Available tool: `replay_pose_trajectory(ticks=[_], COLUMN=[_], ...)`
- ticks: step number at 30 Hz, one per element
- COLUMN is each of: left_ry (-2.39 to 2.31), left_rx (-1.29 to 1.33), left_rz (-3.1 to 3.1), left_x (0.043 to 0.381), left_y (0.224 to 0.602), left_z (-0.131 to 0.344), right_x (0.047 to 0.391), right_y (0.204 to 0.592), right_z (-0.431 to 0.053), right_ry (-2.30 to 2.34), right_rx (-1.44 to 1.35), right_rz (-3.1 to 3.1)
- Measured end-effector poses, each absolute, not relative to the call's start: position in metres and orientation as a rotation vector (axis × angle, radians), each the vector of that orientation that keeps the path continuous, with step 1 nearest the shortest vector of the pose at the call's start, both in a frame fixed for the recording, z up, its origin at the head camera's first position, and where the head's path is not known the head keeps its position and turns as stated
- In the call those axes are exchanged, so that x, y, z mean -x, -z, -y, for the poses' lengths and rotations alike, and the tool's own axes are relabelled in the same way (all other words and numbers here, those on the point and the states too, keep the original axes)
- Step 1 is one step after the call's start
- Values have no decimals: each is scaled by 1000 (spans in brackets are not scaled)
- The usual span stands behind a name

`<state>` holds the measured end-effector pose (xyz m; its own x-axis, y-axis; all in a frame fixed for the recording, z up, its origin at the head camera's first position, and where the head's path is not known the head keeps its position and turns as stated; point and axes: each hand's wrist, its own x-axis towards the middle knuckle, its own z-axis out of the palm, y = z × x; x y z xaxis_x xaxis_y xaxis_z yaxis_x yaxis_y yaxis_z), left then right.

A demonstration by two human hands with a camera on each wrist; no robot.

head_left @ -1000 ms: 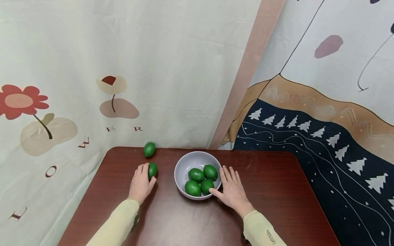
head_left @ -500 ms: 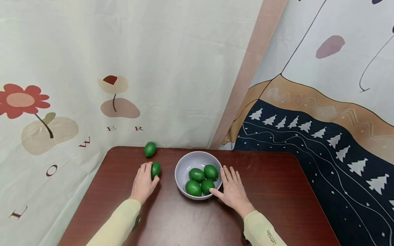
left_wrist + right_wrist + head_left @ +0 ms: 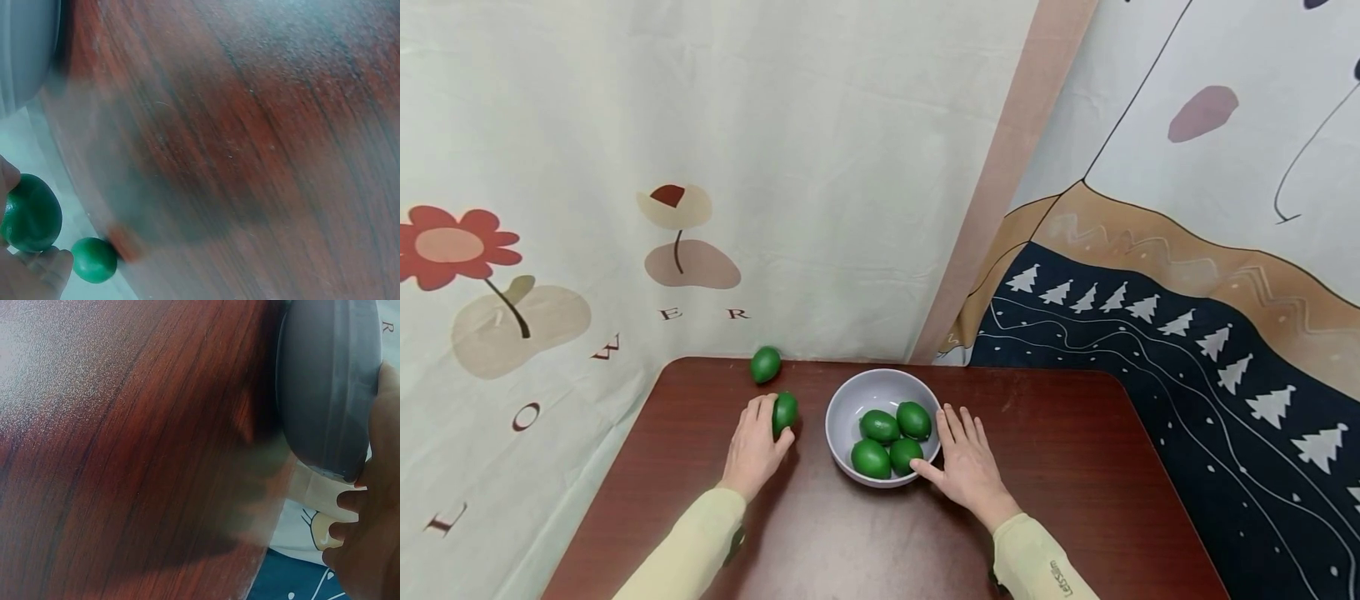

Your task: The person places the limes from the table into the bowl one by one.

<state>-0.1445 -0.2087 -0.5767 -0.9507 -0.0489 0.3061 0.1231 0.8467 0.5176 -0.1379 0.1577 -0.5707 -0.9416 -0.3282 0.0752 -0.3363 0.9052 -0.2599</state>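
Observation:
My left hand (image 3: 752, 446) grips a green lime (image 3: 786, 412) between thumb and fingers, left of the bowl. In the left wrist view this lime (image 3: 32, 214) shows at the left edge, thumb on one side and fingertips below. A second lime (image 3: 765, 364) lies at the table's far edge, just beyond that hand. The pale grey-lilac bowl (image 3: 845, 403) stands upright with several limes (image 3: 879, 426) inside. My right hand (image 3: 966, 467) rests against the bowl's right side, fingers stretched out and thumb at the near rim. In the right wrist view, the fingers (image 3: 349, 500) sit beside the bowl's wall.
The dark red-brown wooden table (image 3: 1060, 467) has rounded far corners. Behind it hangs a pale curtain (image 3: 820, 208) printed with flowers and letters. To the right is a dark blue cloth (image 3: 1150, 375) with white trees.
My left hand has shifted slightly right, toward the bowl, carrying the lime with it. The right hand, the bowl and the far lime have stayed in place.

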Motion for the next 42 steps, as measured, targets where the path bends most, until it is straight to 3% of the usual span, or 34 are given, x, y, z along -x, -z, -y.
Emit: replay_pose_trajectory(ticks=[42], left_ry=[814], left_rx=[252], left_rz=[2539], left_x=[142], left_y=[547], left_z=[172], right_x=[139], right_y=[573], right_z=[-159], right_ry=[-448], right_rx=[-540], right_rz=[3023])
